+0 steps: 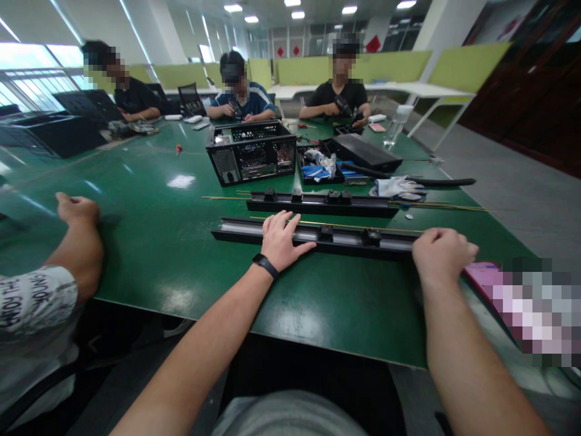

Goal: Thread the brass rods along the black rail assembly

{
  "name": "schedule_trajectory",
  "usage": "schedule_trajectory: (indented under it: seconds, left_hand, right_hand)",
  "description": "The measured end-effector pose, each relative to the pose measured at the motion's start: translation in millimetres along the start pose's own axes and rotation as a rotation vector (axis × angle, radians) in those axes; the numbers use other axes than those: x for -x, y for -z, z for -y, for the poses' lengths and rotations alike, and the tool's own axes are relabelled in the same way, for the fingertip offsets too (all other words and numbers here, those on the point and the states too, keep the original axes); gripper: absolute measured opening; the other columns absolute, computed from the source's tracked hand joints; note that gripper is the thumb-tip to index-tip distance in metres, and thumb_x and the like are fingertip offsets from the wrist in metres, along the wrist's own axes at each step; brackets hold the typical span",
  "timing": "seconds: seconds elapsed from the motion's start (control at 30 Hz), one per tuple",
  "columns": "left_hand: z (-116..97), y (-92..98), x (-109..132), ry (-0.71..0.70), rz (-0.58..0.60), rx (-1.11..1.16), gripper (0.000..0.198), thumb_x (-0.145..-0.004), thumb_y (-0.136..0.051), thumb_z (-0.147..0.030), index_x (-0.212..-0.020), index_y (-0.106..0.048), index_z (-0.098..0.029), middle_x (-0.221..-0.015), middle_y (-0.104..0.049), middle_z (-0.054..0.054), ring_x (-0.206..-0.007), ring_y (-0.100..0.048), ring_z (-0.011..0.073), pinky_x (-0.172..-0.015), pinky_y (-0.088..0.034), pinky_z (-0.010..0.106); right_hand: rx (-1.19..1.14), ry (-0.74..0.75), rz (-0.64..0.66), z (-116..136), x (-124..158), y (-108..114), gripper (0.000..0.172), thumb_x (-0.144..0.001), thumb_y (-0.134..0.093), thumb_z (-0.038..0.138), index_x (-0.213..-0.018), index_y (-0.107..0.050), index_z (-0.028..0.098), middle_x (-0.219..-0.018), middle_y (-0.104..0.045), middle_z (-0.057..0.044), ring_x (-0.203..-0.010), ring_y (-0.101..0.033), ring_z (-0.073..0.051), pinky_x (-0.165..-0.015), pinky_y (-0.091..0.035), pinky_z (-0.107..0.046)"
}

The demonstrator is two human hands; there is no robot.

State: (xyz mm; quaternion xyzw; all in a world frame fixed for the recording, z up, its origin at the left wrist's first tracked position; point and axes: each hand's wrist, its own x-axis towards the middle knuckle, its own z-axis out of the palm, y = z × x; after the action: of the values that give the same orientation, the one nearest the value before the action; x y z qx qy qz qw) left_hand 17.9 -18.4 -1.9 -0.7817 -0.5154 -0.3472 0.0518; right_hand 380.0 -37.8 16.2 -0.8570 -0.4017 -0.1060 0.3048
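A long black rail (345, 237) with small black clips lies across the green table (149, 242) in front of me. My left hand (282, 239) rests flat on the rail's left part, fingers spread. The right end of the rail is under my right hand (441, 254), whose fingers are curled over it. A thin brass rod (345, 226) lies along the far side of this rail. A second black rail (323, 203) with clips lies parallel just behind.
An open black computer case (252, 151) stands mid-table, with a black tray of parts (319, 165), a flat black box (365, 152) and white gloves (396, 188) to its right. Three people work at the far side. Another person's arm (77, 242) rests at the left. A pink object (482, 275) lies at the right.
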Motion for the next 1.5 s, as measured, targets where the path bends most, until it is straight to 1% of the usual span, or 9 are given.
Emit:
schedule_trajectory:
  seconds: [0.13,0.27,0.37,0.43,0.57,0.77,0.93,1.2,1.5]
  left_hand:
    - [0,-0.6,0,-0.009,-0.007,0.003,0.078,-0.082,-0.089,-0.062,-0.144,-0.066,-0.020,-0.150,-0.066,0.017,-0.148,-0.054,0.0373,-0.128,-0.032,0.055]
    - [-1,-0.4,-1,-0.002,0.007,0.007,0.078,-0.083,-0.088,-0.062,-0.145,-0.066,-0.021,-0.151,-0.065,0.018,-0.149,-0.053,0.0382,-0.128,-0.032,0.056]
    - [-1,-0.9,-1,0.002,0.010,-0.002,0.078,-0.083,-0.088,-0.062,-0.145,-0.066,-0.022,-0.151,-0.065,0.017,-0.149,-0.053,0.0379,-0.128,-0.032,0.055]
    - [-1,-1.4,-1,0.001,0.008,-0.009,0.077,-0.083,-0.088,-0.063,-0.145,-0.066,-0.023,-0.151,-0.065,0.017,-0.149,-0.053,0.0379,-0.128,-0.032,0.055]
    - [-2,-0.9,-1,-0.010,-0.005,-0.008,0.076,-0.083,-0.088,-0.062,-0.143,-0.067,-0.021,-0.147,-0.066,0.017,-0.145,-0.055,0.0377,-0.127,-0.033,0.054]
    - [-3,1.0,-2,0.001,0.004,-0.019,0.074,-0.082,-0.088,-0.065,-0.140,-0.069,-0.022,-0.130,-0.072,0.013,-0.126,-0.063,0.0344,-0.119,-0.038,0.051]
    - [-3,1.5,-1,0.002,0.001,-0.028,0.073,-0.082,-0.088,-0.065,-0.138,-0.070,-0.022,-0.127,-0.072,0.013,-0.124,-0.063,0.0345,-0.118,-0.039,0.051]
    - [-6,4.8,-1,0.019,0.005,-0.036,0.073,-0.079,-0.090,-0.067,-0.133,-0.072,-0.021,-0.123,-0.073,0.013,-0.123,-0.063,0.0350,-0.115,-0.038,0.051]
    - [-3,2.7,-1,-0.002,-0.010,-0.014,0.077,-0.080,-0.091,-0.065,-0.138,-0.070,-0.020,-0.130,-0.073,0.013,-0.126,-0.063,0.0349,-0.117,-0.037,0.051]
  right_hand:
    - [0.005,0.135,-0.011,4,5,1,0.037,-0.096,-0.045,0.030,-0.095,-0.077,0.011,-0.099,-0.071,-0.024,-0.096,-0.056,-0.033,-0.091,-0.038,-0.046]
    - [-0.112,0.308,0.024,9,10,-1,0.025,-0.093,-0.049,0.028,-0.080,-0.068,0.018,-0.090,-0.071,-0.018,-0.090,-0.058,-0.030,-0.095,-0.042,-0.044]
    - [-0.234,0.450,0.101,15,16,-3,0.021,-0.094,-0.051,0.031,-0.078,-0.063,0.022,-0.092,-0.072,-0.015,-0.096,-0.061,-0.030,-0.098,-0.044,-0.044]
    - [-0.285,0.498,0.130,17,19,-5,0.021,-0.095,-0.052,0.034,-0.080,-0.062,0.023,-0.095,-0.073,-0.015,-0.099,-0.061,-0.030,-0.097,-0.045,-0.044]
    - [-0.323,0.520,0.129,15,19,-9,0.022,-0.095,-0.051,0.038,-0.083,-0.062,0.024,-0.097,-0.074,-0.015,-0.098,-0.062,-0.031,-0.095,-0.047,-0.045]
    - [-0.366,0.557,0.089,8,14,-20,0.024,-0.097,-0.052,0.040,-0.082,-0.064,0.024,-0.093,-0.075,-0.015,-0.092,-0.060,-0.030,-0.089,-0.046,-0.045]
    - [-0.348,0.563,0.092,4,12,-26,0.024,-0.098,-0.052,0.040,-0.085,-0.065,0.024,-0.095,-0.075,-0.014,-0.094,-0.060,-0.031,-0.088,-0.045,-0.045]
    - [-0.326,0.559,0.127,6,9,-26,0.024,-0.098,-0.051,0.040,-0.086,-0.063,0.024,-0.097,-0.073,-0.014,-0.097,-0.060,-0.031,-0.091,-0.045,-0.045]
    - [-0.334,0.503,0.149,8,12,-25,0.024,-0.098,-0.050,0.042,-0.086,-0.061,0.024,-0.097,-0.072,-0.014,-0.096,-0.059,-0.031,-0.090,-0.045,-0.046]
